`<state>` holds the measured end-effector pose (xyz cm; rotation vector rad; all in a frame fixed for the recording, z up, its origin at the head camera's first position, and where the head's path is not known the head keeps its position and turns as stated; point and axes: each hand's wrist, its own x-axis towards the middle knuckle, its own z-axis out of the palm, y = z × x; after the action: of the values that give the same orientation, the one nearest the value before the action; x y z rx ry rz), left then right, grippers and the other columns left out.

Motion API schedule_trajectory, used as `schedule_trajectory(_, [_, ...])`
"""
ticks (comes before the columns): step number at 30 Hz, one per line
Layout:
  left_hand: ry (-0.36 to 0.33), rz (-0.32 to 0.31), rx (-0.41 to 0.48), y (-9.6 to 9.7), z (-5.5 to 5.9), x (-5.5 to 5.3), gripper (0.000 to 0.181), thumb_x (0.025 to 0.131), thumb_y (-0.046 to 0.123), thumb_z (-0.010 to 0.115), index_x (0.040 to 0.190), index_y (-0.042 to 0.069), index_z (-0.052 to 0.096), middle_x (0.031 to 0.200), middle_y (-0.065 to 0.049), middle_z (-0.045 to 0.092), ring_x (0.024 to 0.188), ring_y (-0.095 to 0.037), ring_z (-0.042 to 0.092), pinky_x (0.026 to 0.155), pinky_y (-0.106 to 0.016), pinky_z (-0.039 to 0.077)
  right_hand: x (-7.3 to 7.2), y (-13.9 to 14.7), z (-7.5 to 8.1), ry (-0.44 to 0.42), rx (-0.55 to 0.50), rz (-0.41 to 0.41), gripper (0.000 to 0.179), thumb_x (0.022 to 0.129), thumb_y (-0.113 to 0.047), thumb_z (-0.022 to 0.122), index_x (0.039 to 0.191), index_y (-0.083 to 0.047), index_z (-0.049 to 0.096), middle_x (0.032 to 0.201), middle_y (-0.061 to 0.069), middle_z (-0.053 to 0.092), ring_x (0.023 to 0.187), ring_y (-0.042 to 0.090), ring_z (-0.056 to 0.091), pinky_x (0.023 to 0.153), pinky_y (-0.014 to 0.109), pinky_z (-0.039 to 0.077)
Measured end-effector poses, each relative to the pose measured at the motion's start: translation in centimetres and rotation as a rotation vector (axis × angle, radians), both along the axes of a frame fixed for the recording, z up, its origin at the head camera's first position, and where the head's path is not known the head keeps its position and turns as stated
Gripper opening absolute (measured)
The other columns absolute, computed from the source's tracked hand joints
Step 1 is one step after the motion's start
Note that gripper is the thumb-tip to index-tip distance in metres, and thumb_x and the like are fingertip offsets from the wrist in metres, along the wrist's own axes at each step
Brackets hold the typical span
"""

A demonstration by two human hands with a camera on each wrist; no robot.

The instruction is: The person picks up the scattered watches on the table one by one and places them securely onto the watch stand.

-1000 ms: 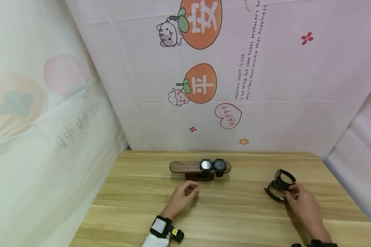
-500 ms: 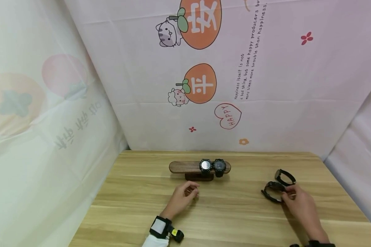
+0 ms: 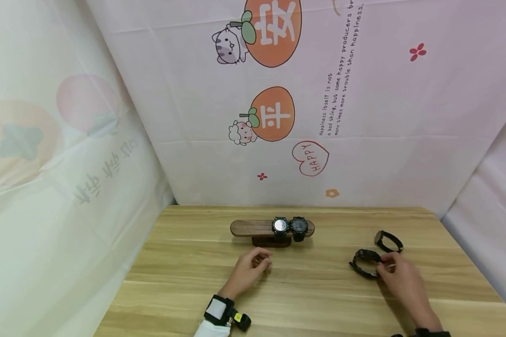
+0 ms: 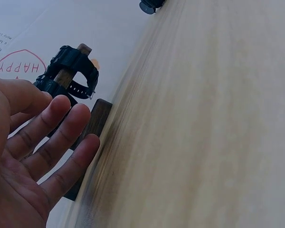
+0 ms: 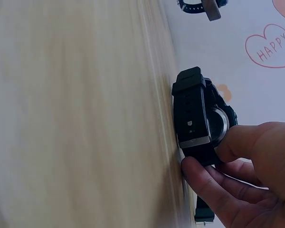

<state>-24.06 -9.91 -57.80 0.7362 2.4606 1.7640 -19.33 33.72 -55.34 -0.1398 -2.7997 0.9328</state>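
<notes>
1. Pinching a black watch (image 3: 368, 254) between thumb and fingers, the right hand (image 3: 405, 281) is holding it at the right side of the wooden table (image 3: 308, 292); whether the watch is touching the tabletop is hard to tell.
2. A second watch (image 3: 378, 238) is lying just beyond that hand, its strap looping round.
3. The left hand (image 3: 245, 274) is relaxing, fingers loosely bent, just in front of a wooden stand (image 3: 250, 228).
4. A silver-faced watch (image 3: 280, 225) and a dark-faced watch (image 3: 299, 226) are sitting side by side on the stand's right half.
</notes>
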Motion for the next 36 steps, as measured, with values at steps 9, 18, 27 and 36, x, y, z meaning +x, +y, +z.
schedule_trajectory(9, [-0.005,-0.005,-0.008,0.1,-0.1,0.0,0.025,0.107,0.014,0.066,0.127,0.001,0.07,0.103,-0.011,0.077,0.091,-0.028,0.077,0.079,-0.021,0.061,0.0,-1.0,0.0,0.015,0.009,0.015,0.026,0.096,-0.009,0.072,0.116,0.007,0.066,0.101,0.022,0.076,0.088,0.032,0.073,0.064,0.023,0.053])
schedule_trajectory(18, [-0.013,-0.004,-0.013,0.5,-0.1,0.1,0.024,0.106,0.015,0.067,0.126,0.002,0.071,0.103,-0.01,0.077,0.091,-0.024,0.076,0.079,-0.021,0.06,-0.3,-2.8,0.2,0.011,0.023,0.033,0.025,0.094,-0.006,0.072,0.115,0.007,0.067,0.103,0.022,0.074,0.087,0.028,0.071,0.064,0.025,0.054])
schedule_trajectory(27, [-0.033,-0.006,-0.01,1.0,0.1,0.2,0.024,0.106,0.017,0.067,0.126,0.004,0.071,0.103,-0.009,0.077,0.091,-0.023,0.076,0.08,-0.02,0.06,-0.4,-4.6,-0.1,0.065,0.041,0.05,0.021,0.092,-0.005,0.074,0.11,0.004,0.069,0.101,0.019,0.076,0.082,0.022,0.071,0.064,0.025,0.053])
schedule_trajectory(36, [-0.023,-0.009,-0.009,2.1,-0.2,0.1,0.023,0.107,0.017,0.067,0.125,0.004,0.072,0.103,-0.01,0.077,0.092,-0.025,0.076,0.08,-0.02,0.059,-1.0,-6.8,0.0,0.017,0.005,0.097,0.023,0.093,-0.006,0.073,0.113,0.003,0.069,0.102,0.015,0.076,0.083,0.018,0.068,0.063,0.022,0.053])
